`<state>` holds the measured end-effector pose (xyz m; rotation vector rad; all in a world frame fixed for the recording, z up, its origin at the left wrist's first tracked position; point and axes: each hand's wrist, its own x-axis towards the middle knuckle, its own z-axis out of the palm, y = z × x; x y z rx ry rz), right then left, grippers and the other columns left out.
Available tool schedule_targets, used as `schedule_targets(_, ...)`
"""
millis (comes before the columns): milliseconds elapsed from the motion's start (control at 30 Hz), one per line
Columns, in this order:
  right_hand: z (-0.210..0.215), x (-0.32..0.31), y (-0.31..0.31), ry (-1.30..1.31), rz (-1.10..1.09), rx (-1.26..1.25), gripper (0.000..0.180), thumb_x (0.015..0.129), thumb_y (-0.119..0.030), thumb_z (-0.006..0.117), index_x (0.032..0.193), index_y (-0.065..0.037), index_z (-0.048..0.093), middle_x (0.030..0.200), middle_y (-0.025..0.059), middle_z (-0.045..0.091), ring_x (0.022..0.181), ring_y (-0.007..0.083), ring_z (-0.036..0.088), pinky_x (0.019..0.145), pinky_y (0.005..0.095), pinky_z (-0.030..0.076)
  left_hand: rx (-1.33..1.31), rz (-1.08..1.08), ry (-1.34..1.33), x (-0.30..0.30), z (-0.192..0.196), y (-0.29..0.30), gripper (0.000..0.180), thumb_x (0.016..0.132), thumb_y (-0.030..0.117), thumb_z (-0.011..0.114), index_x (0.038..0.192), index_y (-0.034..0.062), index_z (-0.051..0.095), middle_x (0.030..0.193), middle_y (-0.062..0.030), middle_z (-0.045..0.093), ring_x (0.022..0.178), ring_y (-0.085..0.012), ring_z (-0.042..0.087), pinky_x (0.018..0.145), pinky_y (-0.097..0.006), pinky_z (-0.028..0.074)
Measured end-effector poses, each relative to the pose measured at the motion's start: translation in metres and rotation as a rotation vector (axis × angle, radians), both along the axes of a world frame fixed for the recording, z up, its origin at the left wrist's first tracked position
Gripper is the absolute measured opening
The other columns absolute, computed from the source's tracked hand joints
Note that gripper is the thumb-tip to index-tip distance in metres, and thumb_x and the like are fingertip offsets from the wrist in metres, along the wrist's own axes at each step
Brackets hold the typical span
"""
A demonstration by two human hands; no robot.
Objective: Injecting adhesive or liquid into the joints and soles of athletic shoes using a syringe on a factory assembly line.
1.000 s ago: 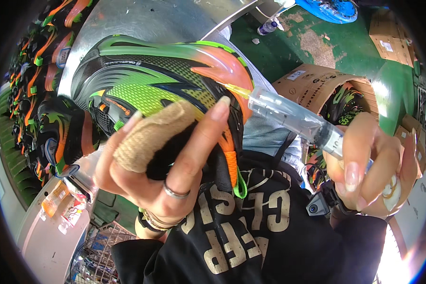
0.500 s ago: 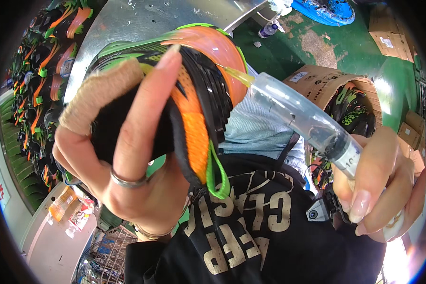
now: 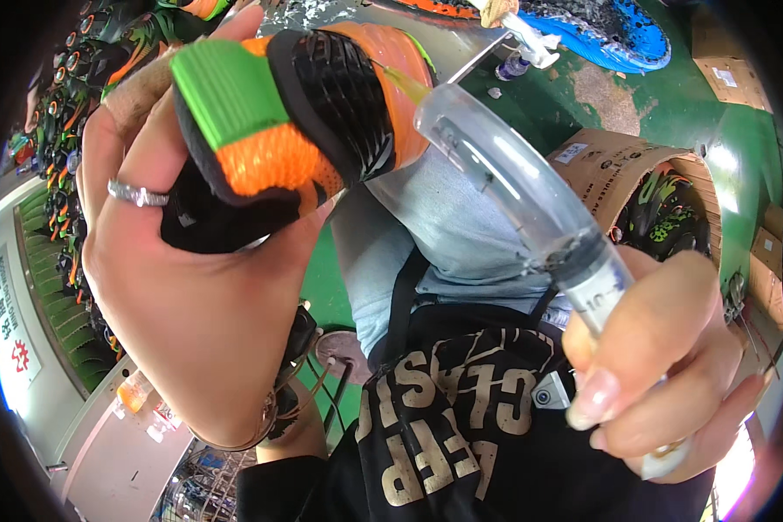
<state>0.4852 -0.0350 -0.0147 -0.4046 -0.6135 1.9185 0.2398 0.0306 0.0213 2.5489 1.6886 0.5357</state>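
My left hand (image 3: 200, 304) is wrapped around a black, orange and green sneaker (image 3: 335, 104), held tilted up with its heel toward me. One of this hand's fingers has a beige covering, another a ring. My right hand (image 3: 661, 357) grips a clear plastic syringe (image 3: 505, 178) near its plunger end. The syringe's thin yellowish needle tip (image 3: 404, 85) lies against the side of the sneaker, near where the black heel piece meets the translucent orange sole. Whether the tip touches the seam is hard to make out.
An open cardboard box (image 3: 596, 170) holding black-and-green shoes stands on the green floor at right. A blue tray (image 3: 644, 48) with dark bits lies at the far right. Several shoes (image 3: 70, 113) line the left side, above a pale table (image 3: 104, 461). A bottle (image 3: 511, 67) stands on the floor.
My left hand has turned the sneaker, so its green heel patch now faces me. The syringe has shifted left along with my right hand, its tip staying by the sole edge.
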Motion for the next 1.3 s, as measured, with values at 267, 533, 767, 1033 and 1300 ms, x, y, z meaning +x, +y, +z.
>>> schedule_targets(267, -0.029, -0.062, 0.009, -0.072, -0.729, 0.537, 0.043, 0.094, -0.017, 0.039, 0.055, -0.005, 0.053, 0.059, 0.0061, 0.058, 0.046, 0.0102, 0.052, 0.055, 0.0216, 0.043, -0.475, 0.532, -0.318, 0.002, 0.014, 0.008, 0.041, 0.059, -0.004, 0.077, 0.097, -0.0031, 0.063, 0.075, -0.0075, 0.069, 0.051, -0.0081, 0.059, 0.043, -0.020, 0.042)
schedule_targets(533, -0.020, -0.056, 0.020, -0.503, -0.523, 0.745, 0.052, 0.095, -0.034, 0.032, 0.055, -0.011, 0.059, 0.061, 0.0060, 0.063, 0.040, 0.0137, 0.049, 0.038, 0.0273, 0.040, -0.331, 0.360, -0.542, 0.010, 0.005, 0.011, 0.039, 0.062, -0.005, 0.077, 0.098, -0.0032, 0.062, 0.080, -0.0086, 0.069, 0.059, -0.0105, 0.063, 0.046, -0.020, 0.046)
schedule_targets(767, -0.038, -0.057, 0.025, -0.491, -0.477, 0.842, 0.049, 0.093, -0.032, 0.035, 0.056, -0.009, 0.059, 0.067, 0.0100, 0.064, 0.038, 0.0136, 0.044, 0.033, 0.0243, 0.033, -0.456, 0.530, -0.406, 0.008, 0.019, 0.019, 0.041, 0.063, -0.005, 0.078, 0.101, -0.0024, 0.062, 0.088, -0.0085, 0.070, 0.076, -0.0142, 0.067, 0.075, -0.026, 0.053)
schedule_targets(1033, -0.033, -0.049, 0.027, -0.488, -0.525, 0.781, 0.055, 0.092, -0.047, 0.035, 0.054, -0.010, 0.051, 0.077, 0.0091, 0.054, 0.051, 0.0183, 0.045, 0.052, 0.0286, 0.040, -0.385, 0.409, -0.323, -0.019, 0.018, 0.022, 0.042, 0.063, -0.006, 0.079, 0.101, -0.0024, 0.062, 0.090, -0.0089, 0.070, 0.077, -0.0143, 0.067, 0.073, -0.026, 0.054)
schedule_targets(1300, -0.006, -0.005, 0.036, -0.741, -0.502, 0.512, 0.064, 0.093, -0.062, 0.026, 0.061, -0.012, 0.048, 0.101, 0.0120, 0.041, 0.077, 0.0241, 0.037, 0.074, 0.0341, 0.030, -0.297, 0.281, -0.454, -0.040, 0.026, -0.004, 0.069, 0.057, -0.007, 0.078, 0.121, -0.0069, 0.053, 0.104, -0.0114, 0.066, 0.071, -0.0108, 0.062, 0.055, -0.022, 0.049)
